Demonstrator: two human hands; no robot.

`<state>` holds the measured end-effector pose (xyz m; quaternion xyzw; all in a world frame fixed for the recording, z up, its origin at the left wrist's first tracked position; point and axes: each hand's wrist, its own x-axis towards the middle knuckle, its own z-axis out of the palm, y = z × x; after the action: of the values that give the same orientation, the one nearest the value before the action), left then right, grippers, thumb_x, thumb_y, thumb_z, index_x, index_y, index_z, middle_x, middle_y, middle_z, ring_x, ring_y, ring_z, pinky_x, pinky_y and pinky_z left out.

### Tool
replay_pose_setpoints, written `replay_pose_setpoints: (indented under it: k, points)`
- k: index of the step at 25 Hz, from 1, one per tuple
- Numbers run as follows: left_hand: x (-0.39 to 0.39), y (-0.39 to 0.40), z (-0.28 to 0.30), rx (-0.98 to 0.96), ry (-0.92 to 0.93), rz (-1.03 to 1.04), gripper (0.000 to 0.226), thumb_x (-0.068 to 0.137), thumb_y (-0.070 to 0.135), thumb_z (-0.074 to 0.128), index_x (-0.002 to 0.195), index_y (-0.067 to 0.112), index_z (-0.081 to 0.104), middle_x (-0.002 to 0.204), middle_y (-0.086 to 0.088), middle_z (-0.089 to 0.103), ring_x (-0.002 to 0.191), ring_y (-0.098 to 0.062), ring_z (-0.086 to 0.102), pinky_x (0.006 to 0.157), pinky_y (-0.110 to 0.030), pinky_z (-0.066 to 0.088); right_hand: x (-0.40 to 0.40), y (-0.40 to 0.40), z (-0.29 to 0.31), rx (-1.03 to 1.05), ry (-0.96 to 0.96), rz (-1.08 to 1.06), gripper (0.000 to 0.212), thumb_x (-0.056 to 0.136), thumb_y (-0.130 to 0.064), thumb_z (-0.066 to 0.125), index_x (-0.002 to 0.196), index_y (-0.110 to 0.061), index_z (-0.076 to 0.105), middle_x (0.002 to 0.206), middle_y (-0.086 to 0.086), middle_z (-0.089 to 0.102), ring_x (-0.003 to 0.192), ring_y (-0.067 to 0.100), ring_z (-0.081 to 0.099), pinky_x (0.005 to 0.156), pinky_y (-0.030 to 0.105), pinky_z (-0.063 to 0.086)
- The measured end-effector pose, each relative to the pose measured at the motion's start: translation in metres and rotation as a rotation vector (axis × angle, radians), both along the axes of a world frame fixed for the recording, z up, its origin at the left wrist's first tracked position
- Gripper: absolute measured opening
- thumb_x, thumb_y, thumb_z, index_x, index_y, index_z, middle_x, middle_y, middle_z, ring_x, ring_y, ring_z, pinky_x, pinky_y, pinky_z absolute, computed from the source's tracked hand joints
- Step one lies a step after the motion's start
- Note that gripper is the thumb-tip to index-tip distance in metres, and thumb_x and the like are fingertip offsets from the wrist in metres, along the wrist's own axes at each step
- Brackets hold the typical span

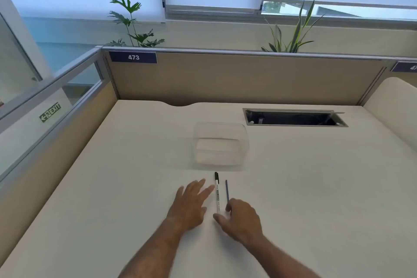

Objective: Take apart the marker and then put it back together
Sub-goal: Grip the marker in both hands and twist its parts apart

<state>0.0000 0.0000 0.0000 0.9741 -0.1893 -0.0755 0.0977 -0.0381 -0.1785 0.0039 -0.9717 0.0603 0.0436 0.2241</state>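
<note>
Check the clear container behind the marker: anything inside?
The clear container looks empty; only the desk shows through its walls. It is blurred, so a small or transparent item could be missed. The marker lies outside, in front of it.

Head-worn view, forward-down over desk (112, 187)

Matt cream desk (112, 187), clear glossy plastic tub (221, 144), smooth plastic marker (217, 194)
</note>
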Motion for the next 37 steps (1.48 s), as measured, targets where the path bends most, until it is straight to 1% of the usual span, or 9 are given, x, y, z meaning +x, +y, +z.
replay_pose_setpoints:
  k: [6, 10, 13, 15, 19, 24, 30, 34, 37]
  points:
    - [0.001, -0.009, -0.01, 0.01, -0.02, -0.093, 0.048, 0.099, 0.03, 0.046, 0.144, 0.043, 0.035, 0.164, 0.001, 0.011, 0.149, -0.019, 0.009, 0.119, -0.047, 0.015, 0.002, 0.003, 0.004, -0.055, 0.081, 0.059, 0.024, 0.082, -0.038, 0.055, 0.088, -0.019, 0.066, 0.092, 0.0, 0.071, 0.082, 0.02, 0.065, 0.065, 0.029, 0.047]
    - [0.005, -0.011, -0.013, 0.026, -0.083, -0.123, 0.032, 0.096, 0.037, 0.048, 0.128, 0.038, 0.055, 0.157, 0.004, 0.033, 0.147, -0.017, 0.018, 0.118, -0.047, 0.012, 0.008, -0.007, 0.005, -0.053, 0.06, 0.189, 0.021, 0.087, -0.033, 0.052, 0.09, -0.016, 0.064, 0.094, 0.003, 0.07, 0.081, 0.021, 0.06, 0.066, 0.03, 0.043]
    - [0.012, -0.014, -0.004, 0.022, -0.155, -0.175, 0.03, 0.089, 0.039, 0.055, 0.115, 0.029, 0.066, 0.127, 0.003, 0.065, 0.129, -0.02, 0.047, 0.109, -0.041, 0.027, 0.014, -0.019, 0.012, -0.069, 0.006, 0.265, 0.021, 0.091, -0.034, 0.051, 0.097, -0.017, 0.061, 0.102, 0.001, 0.066, 0.093, 0.022, 0.06, 0.073, 0.031, 0.043]
    - [0.015, -0.015, 0.002, -0.042, -0.207, -0.199, 0.024, 0.09, 0.036, 0.058, 0.104, 0.022, 0.071, 0.101, -0.003, 0.073, 0.101, -0.03, 0.062, 0.088, -0.037, 0.043, 0.02, -0.028, 0.022, -0.066, -0.032, 0.29, 0.02, 0.093, -0.035, 0.052, 0.1, -0.018, 0.059, 0.103, 0.0, 0.064, 0.094, 0.021, 0.059, 0.075, 0.032, 0.044]
    - [0.016, -0.018, 0.012, -0.172, -0.255, -0.178, 0.02, 0.096, 0.031, 0.053, 0.102, 0.02, 0.068, 0.097, -0.003, 0.069, 0.088, -0.026, 0.062, 0.067, -0.038, 0.051, 0.036, -0.045, 0.044, -0.065, -0.001, 0.338, 0.021, 0.093, -0.036, 0.059, 0.102, -0.019, 0.068, 0.101, 0.001, 0.069, 0.093, 0.021, 0.061, 0.079, 0.034, 0.049]
    - [0.015, -0.021, 0.026, -0.233, -0.424, -0.274, 0.005, 0.083, 0.02, 0.071, 0.081, 0.016, 0.07, 0.073, -0.003, 0.066, 0.061, -0.026, 0.06, 0.047, -0.034, 0.049, 0.053, -0.06, 0.058, -0.131, 0.129, 0.498, 0.021, 0.096, -0.028, 0.057, 0.107, -0.021, 0.073, 0.105, 0.003, 0.074, 0.097, 0.024, 0.063, 0.083, 0.036, 0.052]
    - [0.019, -0.023, 0.03, -0.23, -0.545, -0.321, 0.009, 0.084, 0.029, 0.073, 0.085, 0.021, 0.07, 0.069, 0.005, 0.064, 0.055, -0.018, 0.055, 0.043, -0.029, 0.044, 0.064, -0.06, 0.063, -0.112, 0.141, 0.527, 0.02, 0.096, -0.023, 0.057, 0.104, -0.015, 0.074, 0.1, 0.008, 0.075, 0.086, 0.023, 0.06, 0.078, 0.036, 0.05]
    - [0.022, -0.024, 0.035, -0.226, -0.536, -0.308, 0.007, 0.084, 0.029, 0.073, 0.085, 0.022, 0.07, 0.066, 0.007, 0.065, 0.052, -0.017, 0.055, 0.041, -0.026, 0.043, 0.067, -0.059, 0.064, -0.147, -0.005, 0.515, 0.017, 0.091, -0.015, 0.06, 0.09, -0.014, 0.077, 0.083, 0.009, 0.075, 0.067, 0.02, 0.044, 0.062, 0.028, 0.038]
    - [0.024, -0.027, 0.038, -0.212, -0.504, -0.297, 0.007, 0.081, 0.027, 0.075, 0.083, 0.022, 0.069, 0.063, 0.006, 0.065, 0.05, -0.017, 0.055, 0.038, -0.024, 0.043, 0.066, -0.058, 0.064, -0.156, -0.074, 0.525, 0.018, 0.087, -0.009, 0.058, 0.084, -0.014, 0.075, 0.081, 0.007, 0.075, 0.068, 0.019, 0.042, 0.063, 0.027, 0.033]
